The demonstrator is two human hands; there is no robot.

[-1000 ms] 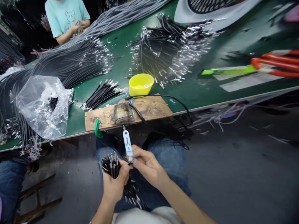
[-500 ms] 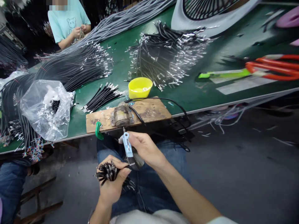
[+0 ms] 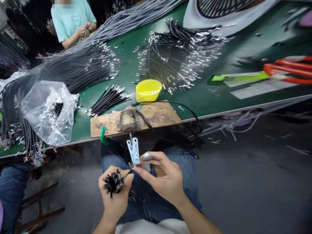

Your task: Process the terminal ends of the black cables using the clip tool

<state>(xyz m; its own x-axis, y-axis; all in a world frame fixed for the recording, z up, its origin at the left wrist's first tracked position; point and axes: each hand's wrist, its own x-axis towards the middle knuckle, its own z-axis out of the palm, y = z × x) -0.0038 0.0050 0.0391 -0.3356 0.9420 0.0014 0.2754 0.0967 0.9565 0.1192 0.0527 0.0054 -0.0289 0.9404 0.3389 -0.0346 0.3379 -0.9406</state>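
Observation:
My left hand (image 3: 114, 191) is closed round a bundle of short black cables (image 3: 113, 182), their stripped ends facing up. Between its thumb and forefinger one cable is pinched, pointing toward my right hand (image 3: 165, 182). The thumb and a fingertip of that right hand close on the cable's end (image 3: 131, 165), whose detail is too small to make out. A silvery wrap (image 3: 147, 156) covers one right fingertip. Just above the pinch, a light blue clothespin (image 3: 133, 151) hangs on the thin shaft of a small motor (image 3: 129, 120), its legs spread upward.
The motor sits on a wooden board (image 3: 161, 115) held by a green clamp (image 3: 103, 135) at the table edge. Around it lie a yellow cup (image 3: 148, 91), cut cables (image 3: 108, 100), a plastic bag (image 3: 48, 113), a green cutter (image 3: 240, 76) and orange-handled scissors (image 3: 287, 70). A co-worker (image 3: 74, 24) sits opposite.
My right hand has let go of the clothespin and moved down to the cable end. The clothespin's legs have sprung apart. My left hand has turned slightly, still holding the bundle.

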